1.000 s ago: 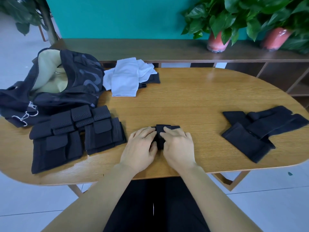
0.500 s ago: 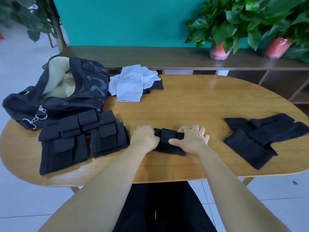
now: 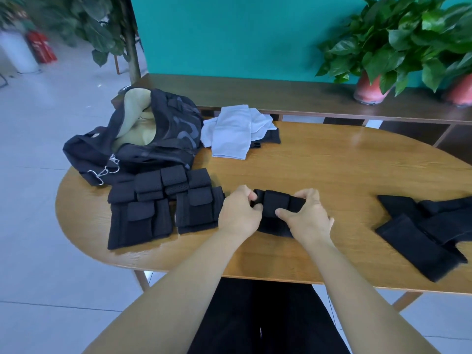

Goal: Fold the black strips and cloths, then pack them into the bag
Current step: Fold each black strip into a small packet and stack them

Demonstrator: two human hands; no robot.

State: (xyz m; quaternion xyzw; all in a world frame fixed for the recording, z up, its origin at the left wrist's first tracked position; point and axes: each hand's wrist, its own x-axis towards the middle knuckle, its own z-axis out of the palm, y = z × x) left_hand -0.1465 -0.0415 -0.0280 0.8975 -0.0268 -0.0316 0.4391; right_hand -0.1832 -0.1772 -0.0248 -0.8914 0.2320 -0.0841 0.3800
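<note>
Teal wall panelling backs a dark wooden sideboard [image 3: 255,95], and in front of it stands an oval wooden table [image 3: 332,169] on a pale tiled floor. At the far left of the table lies the black bag [image 3: 143,146], its mouth gaping wide so the cream lining shows; what lies inside cannot be told, only lining is visible. A metal clip [image 3: 102,172] hangs at its near left corner. Just near of the bag sits a group of folded black strips [image 3: 158,208], pouch-like flaps on top, laid side by side and touching one another. Far of them, just right of the bag, is a heap of pale grey cloths [image 3: 235,134] resting on a dark piece [image 3: 272,136].

At the table's middle, near the front edge, a black strip [image 3: 277,208] is held at both ends. The left hand [image 3: 240,213] curls its fingers and thumb round the strip's left end. The right hand [image 3: 306,215] pinches the right end, thumb on the near face and fingers bent over the top. The strip's lower part touches the tabletop.

Well apart to the right lies a loose pile of unfolded black cloths [image 3: 429,226], overlapping and reaching the near edge. On the sideboard at far right stand two leafy plants in pink pots [image 3: 370,90].
</note>
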